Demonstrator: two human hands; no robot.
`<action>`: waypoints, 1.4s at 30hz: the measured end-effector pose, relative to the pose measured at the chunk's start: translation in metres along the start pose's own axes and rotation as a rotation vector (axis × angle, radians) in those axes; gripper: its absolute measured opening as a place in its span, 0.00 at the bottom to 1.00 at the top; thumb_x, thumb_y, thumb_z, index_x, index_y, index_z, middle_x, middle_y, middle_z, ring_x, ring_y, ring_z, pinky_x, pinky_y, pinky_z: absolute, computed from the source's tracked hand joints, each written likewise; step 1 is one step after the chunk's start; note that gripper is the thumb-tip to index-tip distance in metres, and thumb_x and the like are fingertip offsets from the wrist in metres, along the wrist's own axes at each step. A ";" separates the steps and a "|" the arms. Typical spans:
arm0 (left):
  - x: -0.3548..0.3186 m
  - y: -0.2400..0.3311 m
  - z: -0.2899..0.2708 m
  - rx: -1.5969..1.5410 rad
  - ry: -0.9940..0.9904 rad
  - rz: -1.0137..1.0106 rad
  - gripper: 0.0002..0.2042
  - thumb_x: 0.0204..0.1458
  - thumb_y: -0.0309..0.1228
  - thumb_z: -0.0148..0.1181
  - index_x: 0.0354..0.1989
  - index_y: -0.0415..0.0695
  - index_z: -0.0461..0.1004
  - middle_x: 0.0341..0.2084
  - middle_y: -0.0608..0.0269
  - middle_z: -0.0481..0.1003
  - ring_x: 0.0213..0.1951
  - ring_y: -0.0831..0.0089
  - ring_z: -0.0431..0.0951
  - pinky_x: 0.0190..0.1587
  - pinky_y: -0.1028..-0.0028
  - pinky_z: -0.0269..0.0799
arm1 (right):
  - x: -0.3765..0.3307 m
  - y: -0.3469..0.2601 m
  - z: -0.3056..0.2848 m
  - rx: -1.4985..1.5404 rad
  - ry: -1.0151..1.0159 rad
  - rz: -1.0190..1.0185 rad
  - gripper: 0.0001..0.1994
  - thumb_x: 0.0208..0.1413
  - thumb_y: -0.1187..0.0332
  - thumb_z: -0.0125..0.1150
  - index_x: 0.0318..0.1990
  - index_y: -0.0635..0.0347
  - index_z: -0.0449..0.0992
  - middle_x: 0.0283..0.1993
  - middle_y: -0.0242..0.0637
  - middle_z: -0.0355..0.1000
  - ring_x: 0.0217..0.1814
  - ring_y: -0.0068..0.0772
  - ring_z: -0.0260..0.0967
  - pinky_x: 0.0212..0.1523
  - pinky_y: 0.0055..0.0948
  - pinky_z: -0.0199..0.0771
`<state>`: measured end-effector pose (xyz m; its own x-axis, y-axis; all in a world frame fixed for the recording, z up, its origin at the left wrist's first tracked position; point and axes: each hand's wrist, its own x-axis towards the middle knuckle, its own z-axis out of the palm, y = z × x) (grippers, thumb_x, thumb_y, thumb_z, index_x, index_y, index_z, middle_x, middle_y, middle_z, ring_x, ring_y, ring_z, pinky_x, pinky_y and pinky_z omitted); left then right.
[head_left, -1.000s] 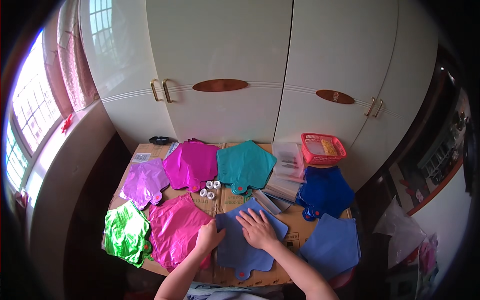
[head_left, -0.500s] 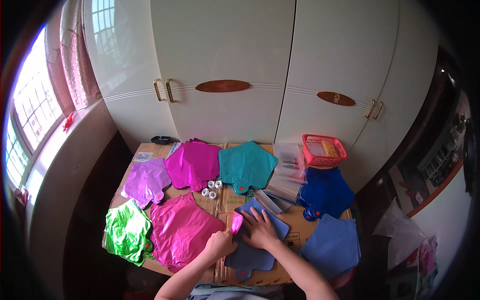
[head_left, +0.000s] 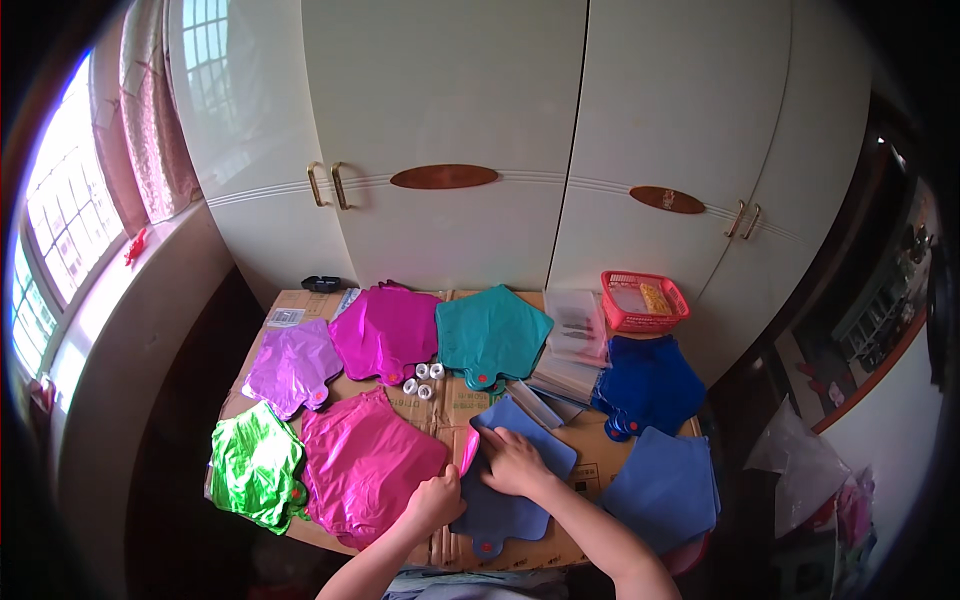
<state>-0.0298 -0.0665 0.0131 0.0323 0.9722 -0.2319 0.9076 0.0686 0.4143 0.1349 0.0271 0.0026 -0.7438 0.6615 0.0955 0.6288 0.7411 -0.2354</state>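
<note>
A flat greyish-blue foil balloon (head_left: 520,508) with a red-dotted tab lies in front of me. A narrow bright pink strip (head_left: 470,450) shows at its raised left edge; I cannot tell if that is its shiny underside or another sheet. My left hand (head_left: 436,500) is closed at this edge, pinching it at the strip's lower end. Over the upper part of the balloon, my right hand (head_left: 514,464) has bent fingers, drawn in on the same edge; its fingertips are partly hidden. A large pink foil balloon (head_left: 365,465) lies just left of my left hand.
Around the cardboard-topped table (head_left: 440,545) lie green (head_left: 252,468), lilac (head_left: 292,365), magenta (head_left: 385,330), teal (head_left: 492,335), dark blue (head_left: 652,385) and grey-blue (head_left: 662,490) foil stacks. Several white rolls (head_left: 424,381), clear plastic bags (head_left: 575,330) and a red basket (head_left: 645,315) sit among them.
My right hand has gone from lying flat with spread fingers to bent fingers at the balloon's left edge. My left hand has shifted slightly left and toward me.
</note>
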 end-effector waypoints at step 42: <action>0.038 0.009 0.010 -0.278 0.316 0.286 0.09 0.37 0.30 0.59 0.26 0.39 0.72 0.37 0.49 0.71 0.34 0.52 0.76 0.38 0.60 0.74 | -0.005 0.006 0.021 0.131 0.359 -0.051 0.21 0.48 0.67 0.53 0.52 0.60 0.67 0.54 0.42 0.64 0.59 0.42 0.59 0.63 0.40 0.56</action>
<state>-0.0158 -0.0314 -0.0005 0.0965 0.9780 0.1849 0.7336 -0.1954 0.6509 0.1374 0.0259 -0.0199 -0.6318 0.6397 0.4378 0.5417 0.7683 -0.3409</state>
